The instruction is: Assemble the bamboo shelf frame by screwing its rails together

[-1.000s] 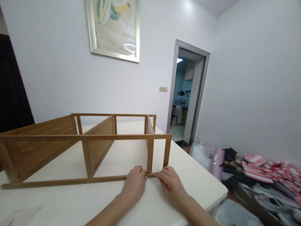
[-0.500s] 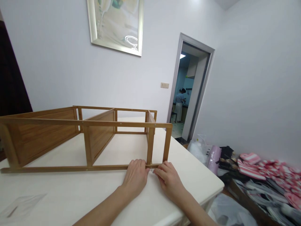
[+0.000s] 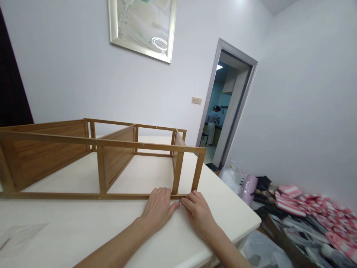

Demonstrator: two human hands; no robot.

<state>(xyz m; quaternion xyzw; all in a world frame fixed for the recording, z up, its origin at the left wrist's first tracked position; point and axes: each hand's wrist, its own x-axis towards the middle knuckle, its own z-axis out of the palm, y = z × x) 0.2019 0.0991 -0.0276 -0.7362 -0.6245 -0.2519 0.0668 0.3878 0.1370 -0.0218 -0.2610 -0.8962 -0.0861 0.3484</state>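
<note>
A brown wooden shelf rack [image 3: 118, 156] lies on its side on the white table [image 3: 145, 227]. My left hand [image 3: 158, 208] grips the rack's lower near rail, with fingers over it and the thumb stretched right. Close beside it, my right hand [image 3: 198, 210] has its thumb and forefinger pinched at a thin metal hex key [image 3: 178, 200], which stands at the rail by the upright. My left thumb tip is at the key too. The fingers hide most of the key, and any screw under it cannot be made out.
A clear plastic bag [image 3: 21, 238] lies at the table's left front. Right of the table's edge are a pink roll [image 3: 249, 190], red-and-white striped cloth [image 3: 290, 201] and a cardboard box [image 3: 275, 230] on the floor. Another person [image 3: 212, 121] stands beyond the doorway.
The hex key has turned at the rail and shows at a different angle. My left thumb has stretched out toward it. The view has shifted slightly.
</note>
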